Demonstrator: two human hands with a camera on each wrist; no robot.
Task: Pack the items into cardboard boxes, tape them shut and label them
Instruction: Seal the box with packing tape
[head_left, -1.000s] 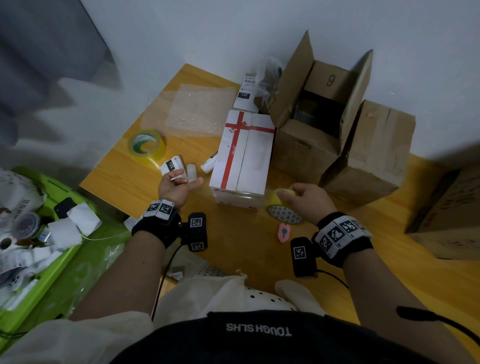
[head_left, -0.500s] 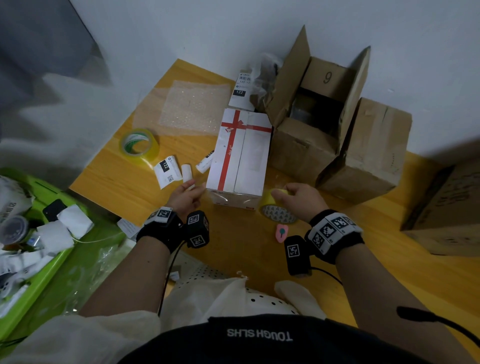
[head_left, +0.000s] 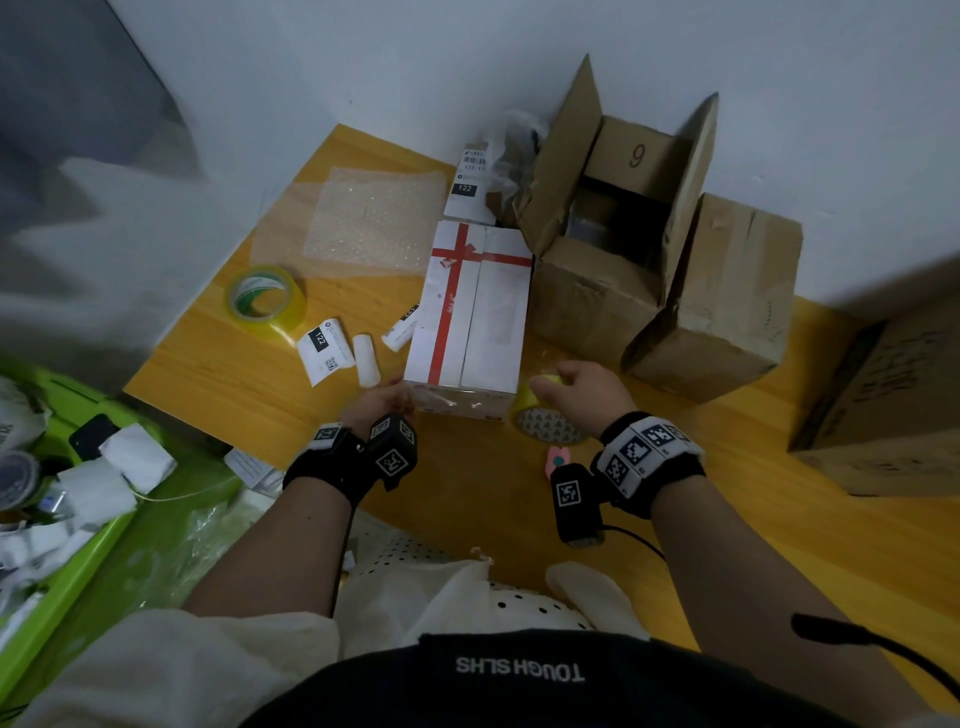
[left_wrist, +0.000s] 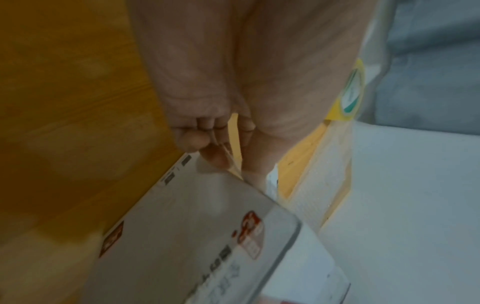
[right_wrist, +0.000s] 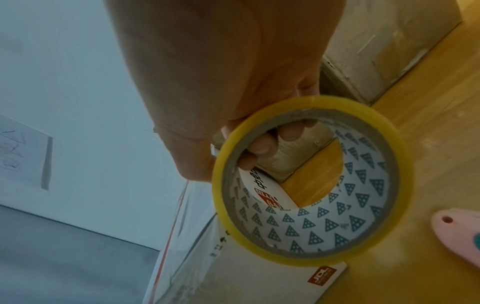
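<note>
The right hand (head_left: 587, 387) grips a roll of clear tape (right_wrist: 309, 183), fingers hooked through its core and curled round the band. A strip of tape runs from the roll across the near end face of the white box with the red ribbon print (head_left: 470, 317), toward the left hand (head_left: 376, 405), whose thumb and fingers (left_wrist: 197, 139) pinch the free end of the strip at the box's near left corner. The box lies between the two hands, touching both the strip and the fingertips.

Just behind the right wrist lies a small pink cutter (head_left: 557, 460). Beyond the left hand lie loose labels (head_left: 324, 351) and a second roll of tape (head_left: 265, 296), with a sheet of bubble wrap (head_left: 363, 218) farther off. Beyond the right hand stand a closed cardboard box (head_left: 727, 296) and, past it to the left, an open cardboard box (head_left: 613, 208).

The risks, as I judge them: the strip is slack and unsupported between the hands, so it could fold onto itself or wrinkle as it lands. If the left pinch slips, the end could spring back to the roll. Pulling hard could drag the light box sideways and lay the seam crooked.
</note>
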